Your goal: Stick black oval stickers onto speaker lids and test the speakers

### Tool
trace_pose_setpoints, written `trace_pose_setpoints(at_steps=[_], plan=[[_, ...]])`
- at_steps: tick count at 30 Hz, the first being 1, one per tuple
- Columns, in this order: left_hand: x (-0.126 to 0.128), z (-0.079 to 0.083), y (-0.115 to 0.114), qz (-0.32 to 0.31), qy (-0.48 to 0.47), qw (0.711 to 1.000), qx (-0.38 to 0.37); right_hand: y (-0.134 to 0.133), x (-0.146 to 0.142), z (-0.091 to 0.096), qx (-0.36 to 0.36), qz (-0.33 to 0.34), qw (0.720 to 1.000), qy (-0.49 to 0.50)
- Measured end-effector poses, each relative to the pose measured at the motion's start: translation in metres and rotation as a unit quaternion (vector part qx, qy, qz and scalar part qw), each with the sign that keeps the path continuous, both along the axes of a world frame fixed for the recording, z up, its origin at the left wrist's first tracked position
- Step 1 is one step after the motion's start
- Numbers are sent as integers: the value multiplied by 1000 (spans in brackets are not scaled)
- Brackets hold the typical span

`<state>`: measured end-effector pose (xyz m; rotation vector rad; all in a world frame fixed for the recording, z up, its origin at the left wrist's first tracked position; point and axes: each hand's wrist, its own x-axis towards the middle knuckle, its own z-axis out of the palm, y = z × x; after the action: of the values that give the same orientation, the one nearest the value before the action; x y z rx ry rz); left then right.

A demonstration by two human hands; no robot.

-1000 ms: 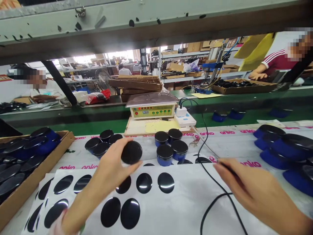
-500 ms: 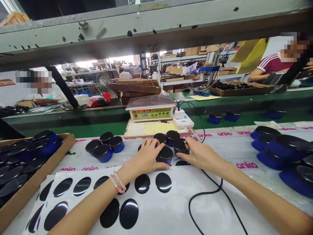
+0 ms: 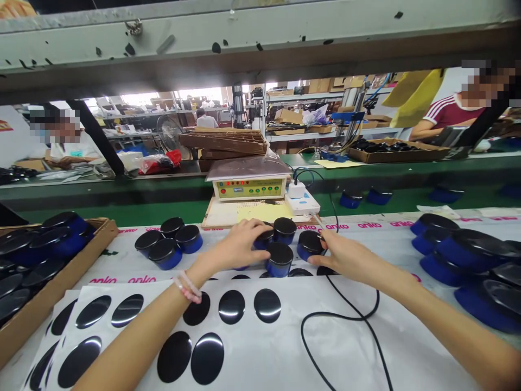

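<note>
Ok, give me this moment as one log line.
left hand: closed on blue puck, centre group | right hand: fingers at neighbouring puck, black cable running under it | sticker sheet: under both forearms

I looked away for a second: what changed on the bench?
The left hand moved right with its can onto the middle cans; that can is now mostly hidden. The right hand, gripping the corded tool, moved left to that group's right can. Left cans, sticker sheet and box stayed put.
</note>
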<state>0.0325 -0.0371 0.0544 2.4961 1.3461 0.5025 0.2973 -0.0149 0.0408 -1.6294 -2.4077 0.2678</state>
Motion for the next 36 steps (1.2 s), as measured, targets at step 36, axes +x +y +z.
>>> trace_pose_setpoints(at_steps=[36], plan=[[14,21,-3,151,-121,972,133,-15,-77,50,51,90,968,227]])
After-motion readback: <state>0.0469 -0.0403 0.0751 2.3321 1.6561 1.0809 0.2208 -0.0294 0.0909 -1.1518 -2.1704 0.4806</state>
